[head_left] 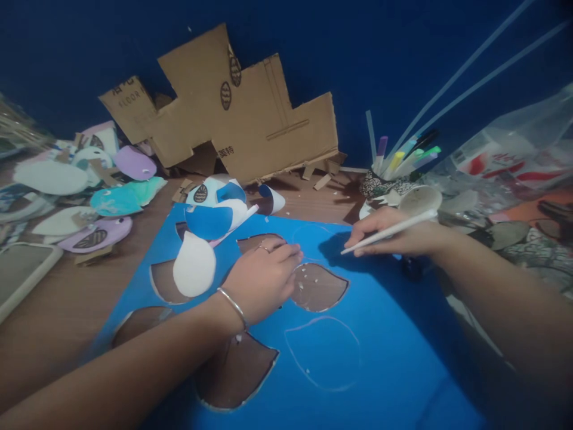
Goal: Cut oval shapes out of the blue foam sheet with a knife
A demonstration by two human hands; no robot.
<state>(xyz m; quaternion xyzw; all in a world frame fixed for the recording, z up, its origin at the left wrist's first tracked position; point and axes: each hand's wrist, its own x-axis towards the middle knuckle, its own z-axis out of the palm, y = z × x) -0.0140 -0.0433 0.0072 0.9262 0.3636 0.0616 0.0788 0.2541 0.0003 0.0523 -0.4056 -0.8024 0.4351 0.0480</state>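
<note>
A blue sheet [385,334] lies on the table, with several leaf-shaped holes cut through it and faint leaf outlines drawn on it. My left hand [262,272] lies on this sheet beside a hole, fingers stretched to the right and holding nothing visible. Above the sheet's far right part, my right hand [389,233] grips a slim white pen-like tool [394,232], its tip pointing down and left. A white leaf-shaped cutout [194,266] rests partly over a hole, left of my left hand. Curled blue-and-white cutouts [210,220] sit just behind it.
Cut cardboard [250,113] leans against the dark blue wall. Colourful fish-shaped cutouts [116,197] are piled at left near a grey tray-like object [27,275]. At right stand a patterned cup of markers [380,182] and plastic bags [514,149]. Cardboard scraps [322,181] lie behind the sheet.
</note>
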